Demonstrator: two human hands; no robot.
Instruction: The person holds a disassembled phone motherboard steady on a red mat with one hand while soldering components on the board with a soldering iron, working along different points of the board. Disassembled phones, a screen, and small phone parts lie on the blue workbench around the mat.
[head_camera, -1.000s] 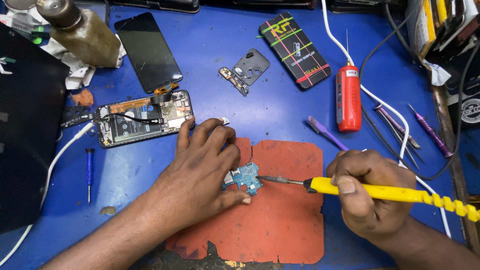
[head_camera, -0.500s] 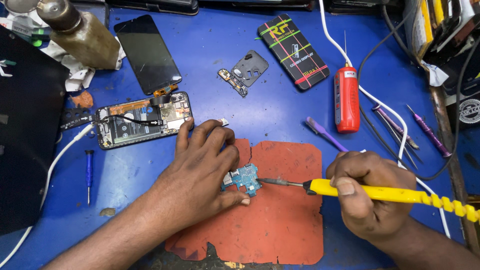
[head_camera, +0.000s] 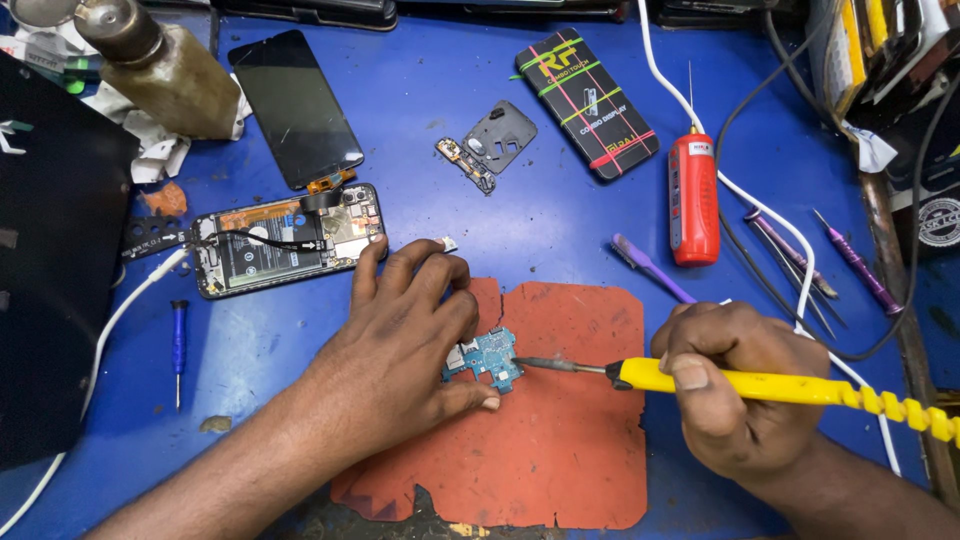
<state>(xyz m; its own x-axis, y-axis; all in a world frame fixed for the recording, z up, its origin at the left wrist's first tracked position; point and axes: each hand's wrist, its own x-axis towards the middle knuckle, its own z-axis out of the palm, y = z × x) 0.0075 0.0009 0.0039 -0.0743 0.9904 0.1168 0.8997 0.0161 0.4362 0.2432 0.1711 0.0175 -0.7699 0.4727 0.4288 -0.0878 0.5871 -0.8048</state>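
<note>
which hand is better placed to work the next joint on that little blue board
Right: the right hand grips the yellow soldering iron, its tip at the circuit board edge. The left hand pins the board on the red mat.
</note>
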